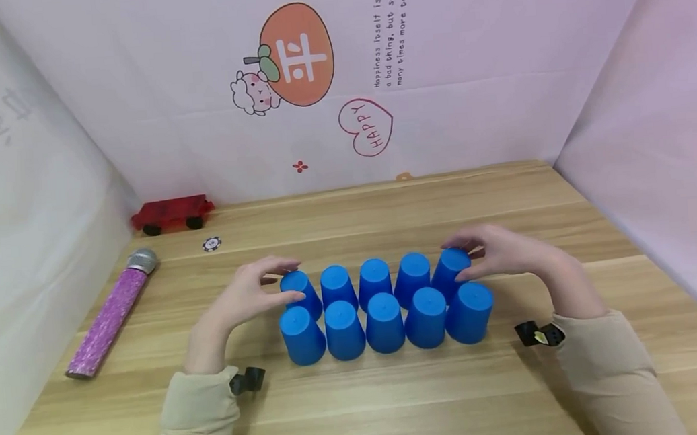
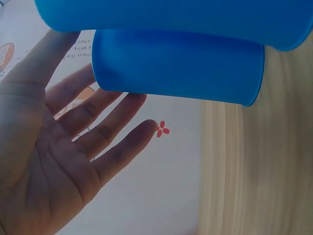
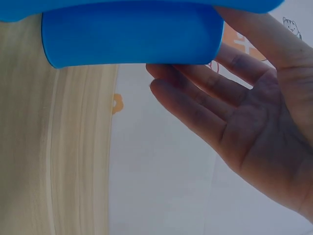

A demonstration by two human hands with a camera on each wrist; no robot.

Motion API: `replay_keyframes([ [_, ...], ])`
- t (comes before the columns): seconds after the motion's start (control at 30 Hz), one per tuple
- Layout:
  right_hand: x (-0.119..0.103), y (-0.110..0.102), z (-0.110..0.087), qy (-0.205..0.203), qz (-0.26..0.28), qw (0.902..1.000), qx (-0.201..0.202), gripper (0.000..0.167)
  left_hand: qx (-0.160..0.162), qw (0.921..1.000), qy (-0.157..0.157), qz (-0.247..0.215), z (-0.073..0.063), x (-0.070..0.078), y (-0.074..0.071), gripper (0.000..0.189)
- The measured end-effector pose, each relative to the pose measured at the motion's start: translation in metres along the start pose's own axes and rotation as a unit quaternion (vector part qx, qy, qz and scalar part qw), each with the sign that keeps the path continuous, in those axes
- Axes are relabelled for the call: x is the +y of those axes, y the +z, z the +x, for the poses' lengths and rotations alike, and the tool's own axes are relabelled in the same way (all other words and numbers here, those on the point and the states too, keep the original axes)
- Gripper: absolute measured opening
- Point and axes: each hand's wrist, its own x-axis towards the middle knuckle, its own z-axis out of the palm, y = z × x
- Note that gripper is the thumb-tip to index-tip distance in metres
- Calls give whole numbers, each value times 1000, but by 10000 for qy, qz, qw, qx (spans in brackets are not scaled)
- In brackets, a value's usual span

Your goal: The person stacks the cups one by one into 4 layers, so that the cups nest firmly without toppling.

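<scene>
Blue plastic cups stand upside down in two straight rows, several in each, close together on the table. In the head view, my left hand (image 1: 246, 293) has its thumb and fingers on either side of the leftmost back-row cup (image 1: 295, 288). My right hand (image 1: 505, 252) spans the rightmost back-row cup (image 1: 453, 261) the same way, thumb at the front and fingers behind. In the left wrist view that left cup (image 2: 178, 66) hides some fingertips; the little finger extends free. The right wrist view shows the fingers behind the right cup (image 3: 132, 34), likewise partly hidden.
A pink glittery microphone (image 1: 109, 318) with a silver head lies at the left. Behind it are a red toy wagon (image 1: 173, 213) and a poker-like chip (image 1: 211, 244). White printed sheets (image 1: 469, 115) wall the wooden table (image 1: 392, 403) at the back and sides.
</scene>
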Motion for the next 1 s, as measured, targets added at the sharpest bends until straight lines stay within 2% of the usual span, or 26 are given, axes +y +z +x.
replay_keyframes([
  [0.2,-1,4,5,-29,-12,10000,-30,49,16,10000,1,20,-3,1,2,49],
  [0.63,-8,3,3,189,-175,9997,26,41,42,9997,-157,169,0,2,4,48],
  [1.0,-8,-3,-1,248,-459,9981,336,38,-12,9999,-123,73,1,0,2,48],
])
